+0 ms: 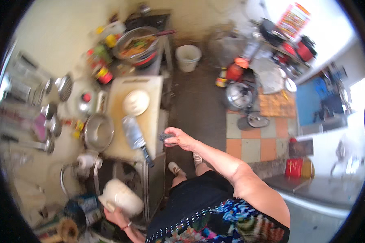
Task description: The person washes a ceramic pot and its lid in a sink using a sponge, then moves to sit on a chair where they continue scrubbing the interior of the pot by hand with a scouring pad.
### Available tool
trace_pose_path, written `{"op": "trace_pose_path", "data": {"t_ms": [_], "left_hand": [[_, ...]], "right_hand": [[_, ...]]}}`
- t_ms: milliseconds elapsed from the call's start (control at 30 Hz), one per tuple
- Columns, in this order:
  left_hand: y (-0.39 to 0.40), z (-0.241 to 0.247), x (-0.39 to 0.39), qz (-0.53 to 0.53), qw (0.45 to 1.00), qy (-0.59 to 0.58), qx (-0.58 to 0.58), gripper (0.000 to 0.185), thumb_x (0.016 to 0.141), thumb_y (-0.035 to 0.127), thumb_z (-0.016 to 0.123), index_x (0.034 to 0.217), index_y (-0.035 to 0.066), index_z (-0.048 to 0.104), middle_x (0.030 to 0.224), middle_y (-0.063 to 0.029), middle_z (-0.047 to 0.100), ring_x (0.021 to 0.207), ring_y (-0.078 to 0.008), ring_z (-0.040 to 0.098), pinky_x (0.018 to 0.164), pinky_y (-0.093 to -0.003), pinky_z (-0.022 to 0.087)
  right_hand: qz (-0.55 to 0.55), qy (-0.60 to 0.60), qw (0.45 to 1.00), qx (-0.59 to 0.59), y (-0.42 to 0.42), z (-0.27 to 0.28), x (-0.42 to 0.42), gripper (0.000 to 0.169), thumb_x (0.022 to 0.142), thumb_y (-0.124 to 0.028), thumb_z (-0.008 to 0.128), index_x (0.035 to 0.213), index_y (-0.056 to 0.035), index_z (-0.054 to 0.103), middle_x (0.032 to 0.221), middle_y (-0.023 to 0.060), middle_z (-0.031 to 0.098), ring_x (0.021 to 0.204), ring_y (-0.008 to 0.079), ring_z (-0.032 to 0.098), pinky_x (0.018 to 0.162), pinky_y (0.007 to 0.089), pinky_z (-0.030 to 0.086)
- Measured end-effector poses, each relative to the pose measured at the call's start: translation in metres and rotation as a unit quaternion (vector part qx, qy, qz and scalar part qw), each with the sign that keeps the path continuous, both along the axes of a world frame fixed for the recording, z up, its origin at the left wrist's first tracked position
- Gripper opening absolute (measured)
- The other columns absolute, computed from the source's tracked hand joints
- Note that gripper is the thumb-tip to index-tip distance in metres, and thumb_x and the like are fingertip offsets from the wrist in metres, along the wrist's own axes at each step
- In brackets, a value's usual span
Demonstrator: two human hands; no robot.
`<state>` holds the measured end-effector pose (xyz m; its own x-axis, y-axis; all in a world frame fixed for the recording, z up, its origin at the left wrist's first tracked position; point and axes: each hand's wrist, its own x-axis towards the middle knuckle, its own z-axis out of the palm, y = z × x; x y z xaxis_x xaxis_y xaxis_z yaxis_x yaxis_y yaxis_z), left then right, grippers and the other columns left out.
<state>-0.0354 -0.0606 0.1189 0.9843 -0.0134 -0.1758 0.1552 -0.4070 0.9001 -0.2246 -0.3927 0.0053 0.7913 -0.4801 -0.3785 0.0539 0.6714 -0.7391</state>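
My left hand (115, 216), a bracelet at its wrist, grips a cream-coloured jug or pot (123, 196) by what looks like its handle. The jug lies tilted on its side over the dark sink (121, 170). Out to the right, beyond the edge of the counter, my right hand (182, 139) pinches a dark grey scouring pad (163, 138), probably steel wool. A cleaver (133, 132) with a black handle rests on the cutting board (117, 106) just left of that hand. Above the blade on the board sits a round white bowl or lid (136, 102).
A metal bowl (99, 133) stands between board and wall. On the stove is a wok (135, 50) of food. A white bucket (188, 57) stands on the dark floor (197, 103). Across it, a tiled surface (252, 148) holds a pressure cooker (238, 94). Ladles (50, 121) hang at left.
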Motion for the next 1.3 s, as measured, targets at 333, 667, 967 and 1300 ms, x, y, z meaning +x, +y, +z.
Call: {"op": "trace_pose_path", "data": {"t_ms": [333,667,967,1300], "left_hand": [[-0.169,0.063,-0.102,-0.399,0.886,-0.196,0.130,0.042,0.070,0.009,0.061,0.105,-0.011,0.051,0.096,-0.0178,0.060,0.087,-0.0275,0.058,0.076,-0.0338,0.047],[-0.393,0.034,-0.322,-0.721,0.666,-0.190,0.008,0.022,0.066,0.005,0.060,0.086,-0.003,0.056,0.073,-0.0121,0.061,0.069,-0.0148,0.056,0.063,-0.0291,0.046],[-0.507,0.035,-0.575,-0.882,0.467,-0.062,-0.020,0.037,0.062,0.012,0.070,0.095,-0.001,0.057,0.084,-0.0109,0.063,0.078,-0.0166,0.060,0.071,-0.0299,0.048],[-0.581,0.020,-0.842,-0.940,0.242,-0.235,-0.049,0.032,0.063,0.014,0.064,0.093,0.005,0.057,0.084,-0.0164,0.061,0.080,-0.0340,0.058,0.070,-0.0388,0.047]], "right_hand": [[-0.445,0.098,0.870,0.190,0.023,-0.067,-0.353,0.024,0.075,-0.011,0.060,0.097,-0.0056,0.050,0.085,0.0097,0.057,0.070,0.0203,0.058,0.054,0.0313,0.050],[-0.684,0.064,0.697,0.204,0.151,-0.060,-0.541,0.022,0.074,-0.012,0.057,0.093,-0.0049,0.049,0.080,0.0167,0.057,0.065,0.0240,0.056,0.056,0.0370,0.047],[-0.867,-0.073,0.439,0.227,0.220,-0.060,-0.667,0.014,0.074,-0.014,0.057,0.084,-0.0052,0.051,0.075,0.0169,0.058,0.059,0.0234,0.054,0.058,0.0395,0.046],[-0.886,-0.108,0.326,0.312,0.251,-0.073,-0.755,0.028,0.070,-0.022,0.056,0.082,0.0036,0.051,0.068,0.0151,0.054,0.049,0.0229,0.048,0.052,0.0364,0.042]]}}
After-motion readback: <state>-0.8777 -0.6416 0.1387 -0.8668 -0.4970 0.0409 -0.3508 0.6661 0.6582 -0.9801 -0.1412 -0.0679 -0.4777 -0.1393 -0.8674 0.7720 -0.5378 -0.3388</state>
